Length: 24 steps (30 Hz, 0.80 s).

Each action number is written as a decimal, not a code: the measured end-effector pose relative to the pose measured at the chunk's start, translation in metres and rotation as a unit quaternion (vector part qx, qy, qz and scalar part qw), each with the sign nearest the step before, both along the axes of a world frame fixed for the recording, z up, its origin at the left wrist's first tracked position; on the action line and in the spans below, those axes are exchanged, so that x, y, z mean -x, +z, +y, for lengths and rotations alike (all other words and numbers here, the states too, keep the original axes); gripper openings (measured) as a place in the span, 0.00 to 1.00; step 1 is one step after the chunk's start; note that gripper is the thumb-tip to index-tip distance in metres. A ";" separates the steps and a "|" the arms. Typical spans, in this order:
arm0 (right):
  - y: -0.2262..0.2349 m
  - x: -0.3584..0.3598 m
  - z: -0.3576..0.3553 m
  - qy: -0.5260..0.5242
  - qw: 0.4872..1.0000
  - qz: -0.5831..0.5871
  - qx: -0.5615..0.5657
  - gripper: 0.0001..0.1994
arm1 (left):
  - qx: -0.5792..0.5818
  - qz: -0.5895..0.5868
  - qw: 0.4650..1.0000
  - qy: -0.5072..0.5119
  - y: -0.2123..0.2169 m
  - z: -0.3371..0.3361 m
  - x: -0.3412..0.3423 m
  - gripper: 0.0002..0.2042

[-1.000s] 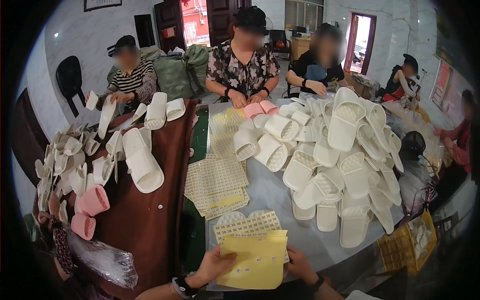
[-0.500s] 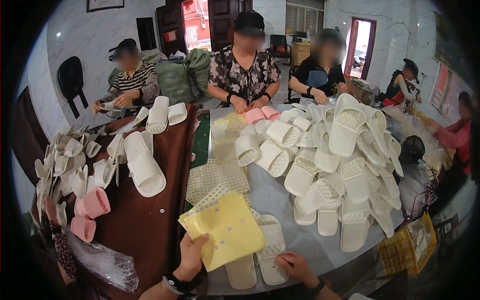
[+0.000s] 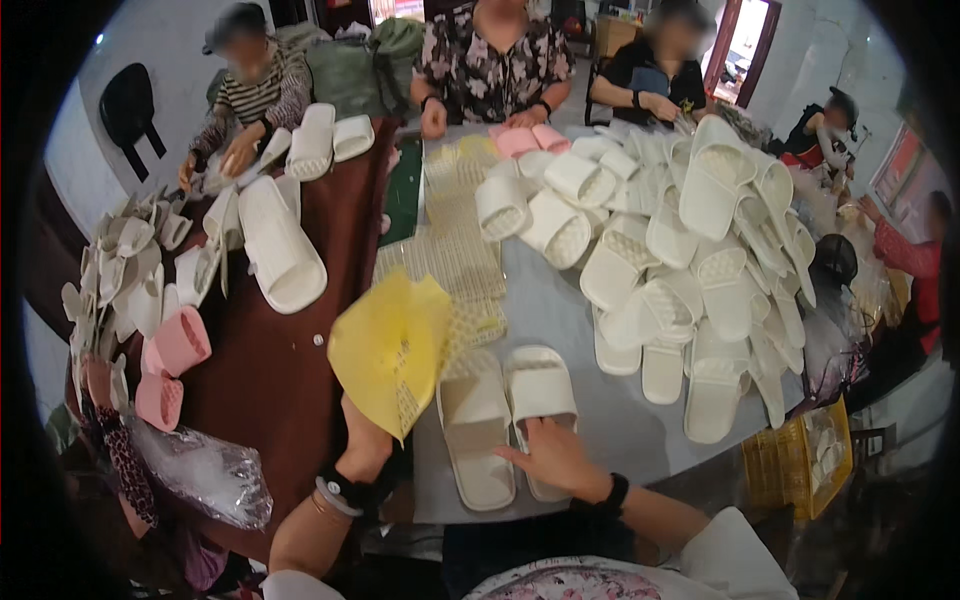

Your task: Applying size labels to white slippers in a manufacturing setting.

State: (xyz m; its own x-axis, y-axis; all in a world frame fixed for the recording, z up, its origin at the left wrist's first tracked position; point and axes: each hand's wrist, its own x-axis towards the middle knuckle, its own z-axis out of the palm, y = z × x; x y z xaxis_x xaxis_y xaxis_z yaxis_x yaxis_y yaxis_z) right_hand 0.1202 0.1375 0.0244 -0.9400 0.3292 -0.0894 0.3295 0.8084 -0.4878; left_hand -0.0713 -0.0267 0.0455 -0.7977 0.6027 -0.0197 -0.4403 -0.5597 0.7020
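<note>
My left hand (image 3: 366, 440) is closed on a bent yellow sticker sheet (image 3: 390, 350) with small printed labels, held up over the table's near side. To its right, a pair of white slippers lies side by side, toes pointing away: the left slipper (image 3: 476, 425) and the right slipper (image 3: 540, 375). My right hand (image 3: 560, 458) rests on the right slipper, its fingers reaching forward to the strap's edge and the thumb spread toward the left slipper. The fingertips are partly hidden at the strap. More sticker sheets (image 3: 440, 265) lie flat beyond the yellow one.
A large heap of white slippers (image 3: 650, 250) fills the right side. More white slippers and a pink pair (image 3: 180, 340) lie on the brown cloth (image 3: 270, 400). A plastic bag (image 3: 205, 480) lies lower left, a yellow crate (image 3: 790, 465) lower right. Several people work around the table.
The view has tilted down. My left hand has swung the sticker sheet leftward and bent it, uncovering the left slipper. My right hand has moved from the right slipper's heel up to its strap.
</note>
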 end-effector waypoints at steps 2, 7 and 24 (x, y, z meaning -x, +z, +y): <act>-0.002 0.019 -0.004 -0.013 0.998 0.053 -0.033 0.29 | -0.045 -0.014 0.999 0.019 0.002 0.003 -0.003 0.20; -0.015 0.034 -0.007 -0.063 0.994 0.046 -0.083 0.24 | 0.130 0.083 0.986 0.068 -0.004 0.001 -0.013 0.18; 0.082 0.053 0.135 -0.166 0.965 0.130 -0.154 0.20 | 0.117 0.167 0.977 0.057 0.010 0.007 -0.023 0.14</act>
